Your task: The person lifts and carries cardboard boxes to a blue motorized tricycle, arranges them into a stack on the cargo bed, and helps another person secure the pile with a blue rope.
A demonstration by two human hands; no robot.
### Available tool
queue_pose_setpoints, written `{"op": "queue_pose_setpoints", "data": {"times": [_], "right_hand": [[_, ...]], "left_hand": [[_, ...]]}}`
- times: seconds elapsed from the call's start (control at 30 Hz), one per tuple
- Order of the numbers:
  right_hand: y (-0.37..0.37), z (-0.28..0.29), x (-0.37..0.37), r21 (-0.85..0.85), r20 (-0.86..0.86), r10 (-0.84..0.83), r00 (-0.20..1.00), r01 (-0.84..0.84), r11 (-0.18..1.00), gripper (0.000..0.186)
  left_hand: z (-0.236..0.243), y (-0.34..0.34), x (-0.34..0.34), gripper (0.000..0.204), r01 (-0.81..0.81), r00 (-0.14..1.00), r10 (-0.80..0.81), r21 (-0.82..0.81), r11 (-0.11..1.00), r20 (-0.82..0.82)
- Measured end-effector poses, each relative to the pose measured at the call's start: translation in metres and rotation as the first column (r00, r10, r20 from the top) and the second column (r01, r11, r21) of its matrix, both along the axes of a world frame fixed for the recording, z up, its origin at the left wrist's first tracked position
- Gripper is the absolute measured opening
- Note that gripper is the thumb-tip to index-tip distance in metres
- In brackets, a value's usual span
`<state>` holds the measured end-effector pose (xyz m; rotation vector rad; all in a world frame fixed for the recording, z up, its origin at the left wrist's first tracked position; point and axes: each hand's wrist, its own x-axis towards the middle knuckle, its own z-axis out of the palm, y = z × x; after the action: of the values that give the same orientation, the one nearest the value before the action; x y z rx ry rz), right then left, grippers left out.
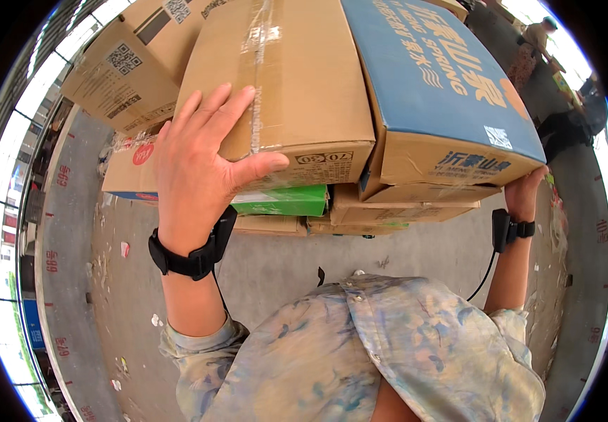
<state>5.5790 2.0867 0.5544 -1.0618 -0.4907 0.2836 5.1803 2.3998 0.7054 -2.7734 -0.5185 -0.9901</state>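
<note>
My left hand (198,151) lies with spread fingers on the top and near edge of a brown cardboard box (304,77) sealed with clear tape. Its thumb stretches along the near top edge. To the right sits a blue-topped cardboard box (437,91), close beside the brown one. My right hand (524,188) is at that box's near right lower corner; its fingers are mostly hidden behind the box. Both boxes rest on a stack that includes a green box (283,200) and a flatter brown carton (402,211). Black straps go round both wrists.
More brown boxes (125,74) are stacked at the far left, one with a red round mark. Litter dots the concrete floor (290,253). Grey marked ledges (72,281) run along both sides. Two people (532,49) are at the far right.
</note>
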Motion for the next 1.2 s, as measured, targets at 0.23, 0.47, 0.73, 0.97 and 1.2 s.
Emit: {"op": "queue_pose_setpoints", "data": {"times": [0.23, 0.47, 0.73, 0.97, 1.2], "right_hand": [[0.0, -0.027, 0.003, 0.092, -0.013, -0.056, 0.998, 0.057, 0.994, 0.061], [-0.002, -0.009, 0.052, 0.155, 0.02, 0.544, 0.839, -0.54, 0.827, 0.06], [-0.008, -0.057, 0.116, -0.396, 0.126, 0.686, 0.716, -0.598, 0.697, 0.047], [-0.036, -0.08, 0.118, -0.506, 0.331, 0.337, 0.881, -0.136, 0.852, 0.04], [0.012, 0.068, -0.053, 0.145, 0.071, -0.569, 0.819, 0.556, 0.819, 0.049]], "left_hand": [[-0.005, 0.005, -0.007, 0.081, -0.058, 0.998, 0.058, -0.003, 0.998, 0.014], [-0.043, 0.038, -0.061, 0.054, 0.199, 0.729, 0.225, -0.514, 0.834, 0.647], [-0.146, 0.06, -0.065, 0.047, 0.193, 0.827, 0.256, -0.681, 0.706, 0.5], [-0.11, 0.088, -0.074, 0.059, 0.473, 0.664, 0.375, -0.752, 0.459, 0.647], [-0.071, 0.197, -0.135, 0.073, 0.438, 0.467, 0.513, -0.692, 0.574, 0.721]]}}
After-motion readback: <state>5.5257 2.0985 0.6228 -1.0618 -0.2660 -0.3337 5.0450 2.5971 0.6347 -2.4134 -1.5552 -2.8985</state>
